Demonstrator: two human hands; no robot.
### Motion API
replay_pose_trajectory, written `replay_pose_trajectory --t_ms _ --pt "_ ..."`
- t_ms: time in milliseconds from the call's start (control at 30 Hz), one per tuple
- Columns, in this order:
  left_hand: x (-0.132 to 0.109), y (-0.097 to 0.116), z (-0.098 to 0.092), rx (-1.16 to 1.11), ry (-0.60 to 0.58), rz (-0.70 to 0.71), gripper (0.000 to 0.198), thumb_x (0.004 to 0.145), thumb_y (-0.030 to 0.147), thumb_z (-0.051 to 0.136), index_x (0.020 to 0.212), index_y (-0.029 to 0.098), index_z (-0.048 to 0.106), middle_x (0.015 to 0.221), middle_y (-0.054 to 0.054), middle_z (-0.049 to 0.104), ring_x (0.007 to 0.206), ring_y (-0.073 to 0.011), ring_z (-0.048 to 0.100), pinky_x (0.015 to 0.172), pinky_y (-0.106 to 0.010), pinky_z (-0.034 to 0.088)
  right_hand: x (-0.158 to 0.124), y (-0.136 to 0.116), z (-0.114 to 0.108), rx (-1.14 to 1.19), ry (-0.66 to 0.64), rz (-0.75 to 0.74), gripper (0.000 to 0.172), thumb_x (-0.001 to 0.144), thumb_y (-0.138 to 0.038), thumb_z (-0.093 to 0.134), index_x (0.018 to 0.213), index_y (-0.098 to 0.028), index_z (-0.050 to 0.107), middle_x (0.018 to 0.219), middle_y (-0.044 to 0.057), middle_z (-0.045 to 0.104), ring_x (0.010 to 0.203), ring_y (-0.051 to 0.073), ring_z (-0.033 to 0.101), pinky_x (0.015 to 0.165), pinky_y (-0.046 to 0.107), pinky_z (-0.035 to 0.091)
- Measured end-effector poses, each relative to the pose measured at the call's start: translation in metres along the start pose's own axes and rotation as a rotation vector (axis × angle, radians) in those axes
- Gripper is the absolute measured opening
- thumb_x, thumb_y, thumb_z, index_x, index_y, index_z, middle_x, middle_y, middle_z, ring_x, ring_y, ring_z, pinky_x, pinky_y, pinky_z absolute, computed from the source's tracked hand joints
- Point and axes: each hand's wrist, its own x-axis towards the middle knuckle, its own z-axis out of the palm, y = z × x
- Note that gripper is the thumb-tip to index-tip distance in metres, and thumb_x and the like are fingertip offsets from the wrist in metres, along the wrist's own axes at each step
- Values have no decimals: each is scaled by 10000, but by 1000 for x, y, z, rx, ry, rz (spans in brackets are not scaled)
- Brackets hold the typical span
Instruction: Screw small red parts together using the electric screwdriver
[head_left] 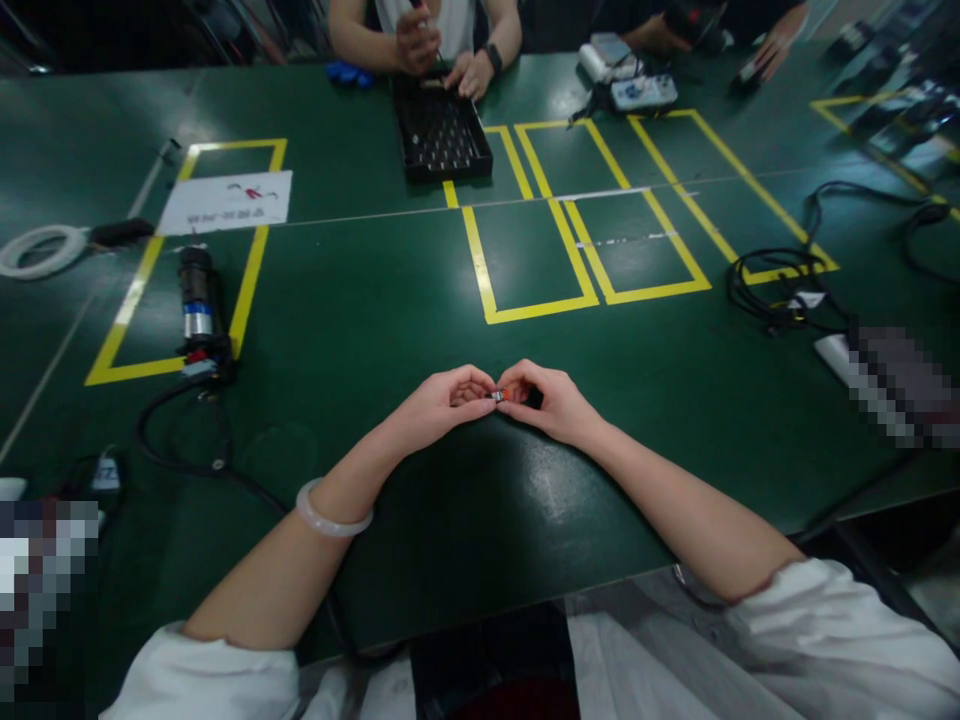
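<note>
My left hand and my right hand meet above the green table, fingertips almost touching. Pinched between them is a tiny part with silver and orange on it; it is too small to name. The thumb and fingers of both hands are closed on this part, one hand from each side. Fingers cover most of it. A pale bracelet circles my left wrist.
At left lies an electric screwdriver with a black cable, near a white paper. Opposite, a person's hands work over a black tray. Coiled cable lies at right. Yellow tape marks rectangles on the table.
</note>
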Motion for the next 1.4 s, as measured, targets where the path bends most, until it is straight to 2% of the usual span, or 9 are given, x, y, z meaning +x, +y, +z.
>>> replay_pose_trajectory --t_ms 200,333,533,1000,1200,1400 --pt "0 -1 0 17 7 15 351 832 410 705 1029 137 602 935 -44 638 848 -145 596 796 -293 468 0 -1 0 4 -19 -7 148 863 -229 668 993 -196 606 817 -4 643 713 122 597 663 248 493" --pt "1 -1 1 -10 16 15 314 820 365 715 989 138 579 897 -24 623 787 -117 577 748 -262 462 0 -1 -1 49 -12 20 180 864 -265 679 1010 -192 604 832 1 661 742 127 618 698 257 510" --pt "1 0 3 3 39 13 285 795 310 725 962 146 563 877 -14 616 750 -105 573 709 -243 461 1 -2 -2 110 6 81 133 917 -321 627 920 -188 628 831 6 684 751 125 635 716 256 508" --pt "4 -5 4 -36 50 11 359 750 303 778 984 144 558 901 -18 626 792 -111 592 752 -256 484 1 0 -2 87 19 29 79 880 -244 652 916 -183 615 823 1 645 735 123 611 714 263 492" --pt "4 -7 3 -21 58 28 311 825 367 712 993 142 578 915 -29 633 830 -126 609 777 -266 485 2 1 -2 54 27 0 121 851 -224 681 924 -190 590 863 5 652 740 124 618 725 271 492" --pt "4 -8 4 1 68 65 280 826 332 711 983 149 568 927 -29 627 832 -123 609 774 -260 488 1 1 -2 82 25 50 165 859 -254 681 982 -194 589 898 15 683 766 132 642 746 281 527"
